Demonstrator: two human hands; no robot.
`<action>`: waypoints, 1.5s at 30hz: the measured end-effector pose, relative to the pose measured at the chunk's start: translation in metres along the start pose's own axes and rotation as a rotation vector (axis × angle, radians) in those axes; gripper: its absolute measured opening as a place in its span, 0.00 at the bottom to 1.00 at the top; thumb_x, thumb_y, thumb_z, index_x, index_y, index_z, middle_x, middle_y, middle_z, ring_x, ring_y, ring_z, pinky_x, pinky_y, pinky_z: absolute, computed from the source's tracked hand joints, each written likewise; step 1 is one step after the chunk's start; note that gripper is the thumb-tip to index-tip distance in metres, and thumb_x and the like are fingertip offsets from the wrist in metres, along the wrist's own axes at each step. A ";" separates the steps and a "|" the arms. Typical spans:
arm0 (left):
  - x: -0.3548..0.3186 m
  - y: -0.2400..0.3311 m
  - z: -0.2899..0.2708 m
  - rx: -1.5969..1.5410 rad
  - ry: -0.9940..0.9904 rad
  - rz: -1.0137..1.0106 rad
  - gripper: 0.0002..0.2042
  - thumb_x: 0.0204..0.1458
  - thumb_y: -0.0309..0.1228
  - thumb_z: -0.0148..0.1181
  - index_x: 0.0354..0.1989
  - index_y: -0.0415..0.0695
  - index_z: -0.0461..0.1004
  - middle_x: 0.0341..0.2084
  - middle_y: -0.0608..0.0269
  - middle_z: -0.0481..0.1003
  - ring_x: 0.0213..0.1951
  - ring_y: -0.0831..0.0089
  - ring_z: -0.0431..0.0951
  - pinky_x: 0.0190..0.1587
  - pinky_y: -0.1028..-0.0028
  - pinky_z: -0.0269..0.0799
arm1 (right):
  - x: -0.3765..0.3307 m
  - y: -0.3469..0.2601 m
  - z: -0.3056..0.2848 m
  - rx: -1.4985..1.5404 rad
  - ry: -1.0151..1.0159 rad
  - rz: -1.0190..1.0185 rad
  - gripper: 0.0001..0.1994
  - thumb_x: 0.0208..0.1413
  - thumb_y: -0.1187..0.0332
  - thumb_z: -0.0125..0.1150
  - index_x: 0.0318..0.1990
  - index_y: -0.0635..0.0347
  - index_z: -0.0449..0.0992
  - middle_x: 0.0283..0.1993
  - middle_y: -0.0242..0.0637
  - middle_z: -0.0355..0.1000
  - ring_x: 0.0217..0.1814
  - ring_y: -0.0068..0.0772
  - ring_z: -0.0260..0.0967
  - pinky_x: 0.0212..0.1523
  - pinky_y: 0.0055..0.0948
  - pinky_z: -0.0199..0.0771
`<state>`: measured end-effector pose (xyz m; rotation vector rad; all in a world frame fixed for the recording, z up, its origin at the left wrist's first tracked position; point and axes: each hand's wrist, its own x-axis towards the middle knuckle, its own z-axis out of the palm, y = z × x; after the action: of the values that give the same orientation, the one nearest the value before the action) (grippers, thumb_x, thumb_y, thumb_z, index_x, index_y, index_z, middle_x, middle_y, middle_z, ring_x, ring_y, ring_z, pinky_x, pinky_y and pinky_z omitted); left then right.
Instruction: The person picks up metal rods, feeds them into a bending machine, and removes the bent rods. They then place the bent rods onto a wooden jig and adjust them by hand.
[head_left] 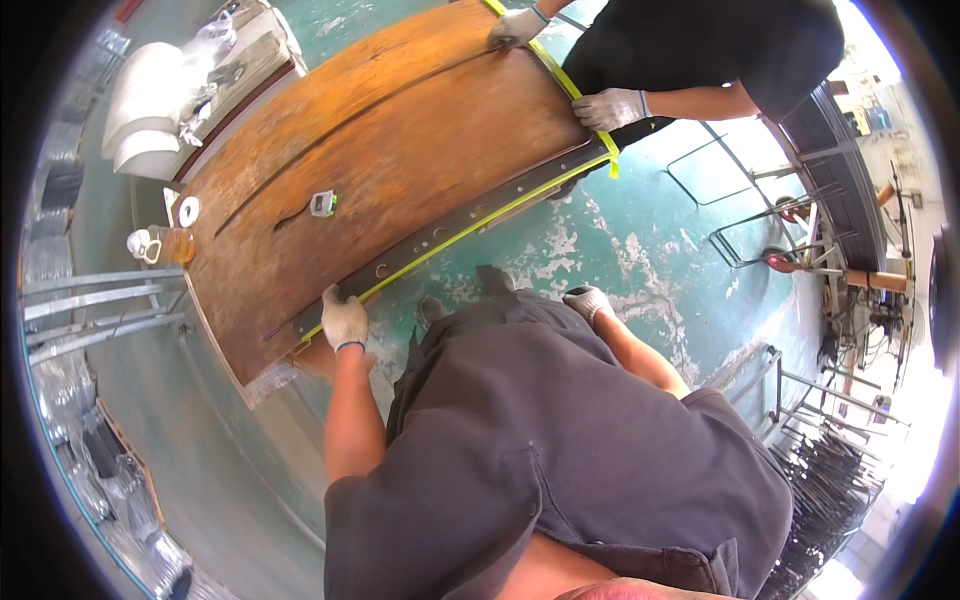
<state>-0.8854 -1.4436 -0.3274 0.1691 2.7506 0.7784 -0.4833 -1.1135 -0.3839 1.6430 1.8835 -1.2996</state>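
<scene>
My left hand (345, 318), in a pale work glove, is closed on the near left end of a long dark strip (410, 248). The strip has holes along it and a bright yellow edge, and runs along the near side of a worn brown wooden table (400, 140). My right hand (588, 300), also gloved, hangs beside my body, apart from the table; its fingers are mostly hidden. Across the table, a co-worker's two gloved hands (608, 108) are on a yellow-edged length at the far end. A tape measure (323, 204) lies on the tabletop.
On the table's left end are a white tape roll (188, 210) and a jar of amber liquid (178, 245). White rolls (145, 100) are at the upper left. A metal-framed cart (740, 240) stands at the right, and a rack of thin dark rods (825, 480) at the lower right.
</scene>
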 end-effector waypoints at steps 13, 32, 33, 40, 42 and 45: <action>0.011 -0.018 -0.004 0.066 0.013 -0.083 0.16 0.51 0.35 0.64 0.45 0.40 0.77 0.40 0.41 0.83 0.44 0.43 0.83 0.51 0.55 0.77 | 0.009 0.003 0.013 -0.017 -0.007 0.029 0.18 0.57 0.57 0.67 0.50 0.58 0.87 0.51 0.43 0.84 0.55 0.40 0.81 0.58 0.35 0.76; 0.038 -0.046 0.011 0.045 -0.038 -0.198 0.14 0.48 0.34 0.69 0.39 0.39 0.79 0.36 0.41 0.83 0.43 0.45 0.84 0.51 0.56 0.78 | 0.030 -0.005 0.022 -0.069 -0.030 -0.006 0.21 0.54 0.54 0.70 0.50 0.56 0.87 0.51 0.42 0.85 0.54 0.37 0.82 0.58 0.33 0.78; 0.038 -0.044 0.011 0.039 -0.046 -0.207 0.13 0.48 0.34 0.69 0.38 0.39 0.79 0.36 0.41 0.83 0.43 0.45 0.84 0.50 0.56 0.78 | 0.030 -0.005 0.023 -0.061 -0.018 0.002 0.21 0.54 0.54 0.70 0.50 0.56 0.87 0.51 0.42 0.85 0.54 0.37 0.82 0.57 0.33 0.78; 0.031 -0.032 0.007 0.027 -0.032 -0.216 0.12 0.48 0.33 0.68 0.37 0.39 0.78 0.35 0.42 0.82 0.41 0.45 0.83 0.49 0.56 0.78 | 0.027 -0.004 0.023 -0.053 -0.003 -0.010 0.21 0.52 0.55 0.67 0.49 0.56 0.87 0.53 0.45 0.83 0.57 0.46 0.80 0.59 0.36 0.77; 0.028 -0.030 0.004 0.046 -0.014 -0.177 0.12 0.48 0.33 0.68 0.37 0.39 0.78 0.35 0.42 0.82 0.41 0.45 0.83 0.49 0.56 0.78 | 0.024 -0.008 0.020 -0.065 -0.011 -0.011 0.21 0.53 0.55 0.66 0.49 0.56 0.87 0.52 0.45 0.83 0.57 0.46 0.80 0.58 0.36 0.77; 0.023 -0.021 0.000 0.073 0.000 -0.108 0.12 0.48 0.33 0.68 0.38 0.39 0.78 0.35 0.42 0.82 0.41 0.45 0.84 0.49 0.56 0.78 | 0.022 -0.008 0.017 -0.082 -0.009 -0.015 0.20 0.54 0.55 0.66 0.49 0.57 0.86 0.51 0.46 0.83 0.56 0.46 0.81 0.58 0.37 0.78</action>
<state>-0.9083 -1.4568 -0.3439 0.0342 2.7629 0.6505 -0.5025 -1.1130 -0.4056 1.5825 1.9203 -1.2173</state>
